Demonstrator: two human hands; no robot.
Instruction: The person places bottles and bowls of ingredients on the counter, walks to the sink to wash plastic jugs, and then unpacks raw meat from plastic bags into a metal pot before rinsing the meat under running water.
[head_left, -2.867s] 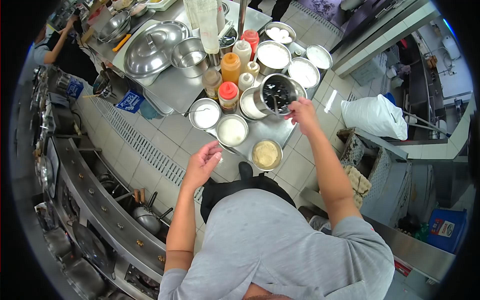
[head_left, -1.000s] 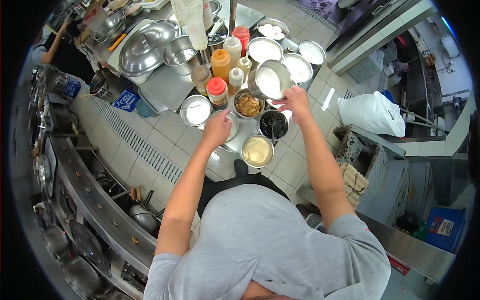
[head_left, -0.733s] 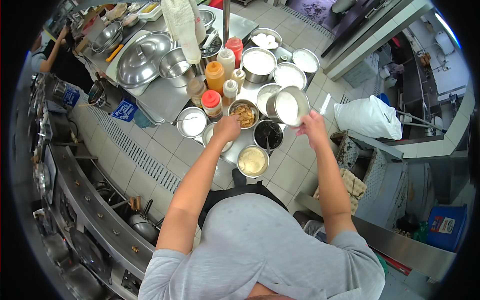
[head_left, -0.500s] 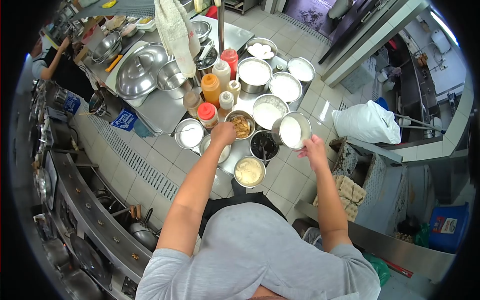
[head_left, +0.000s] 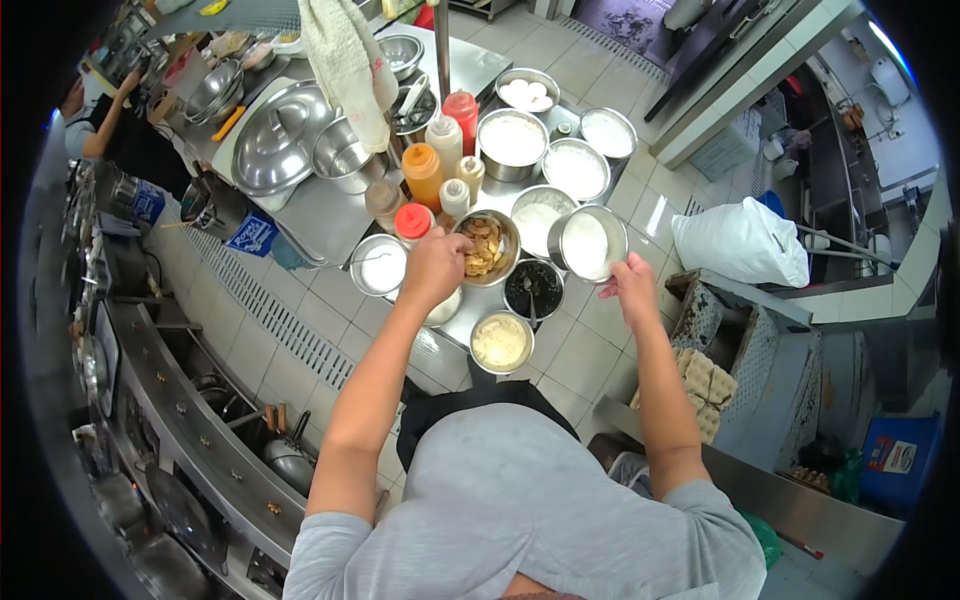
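Item: left hand [head_left: 434,270], fingers closed on the left rim of a metal pot of brown pieces [head_left: 484,249], which lies to its right; right hand [head_left: 632,287], pinching the lower-right rim of a pot of white contents [head_left: 592,244], up and left of it. Surroundings: stove range [head_left: 190,420], steel table [head_left: 462,318], pale tiled floor [head_left: 590,345], white sack [head_left: 742,243].

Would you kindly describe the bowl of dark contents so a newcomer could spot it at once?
Start at the steel table's near end. Between the bowl of brown pieces and the bowl of pale yellow food sits the dark-filled bowl. Its near-black contents, with a spoon in them, set it apart from both.
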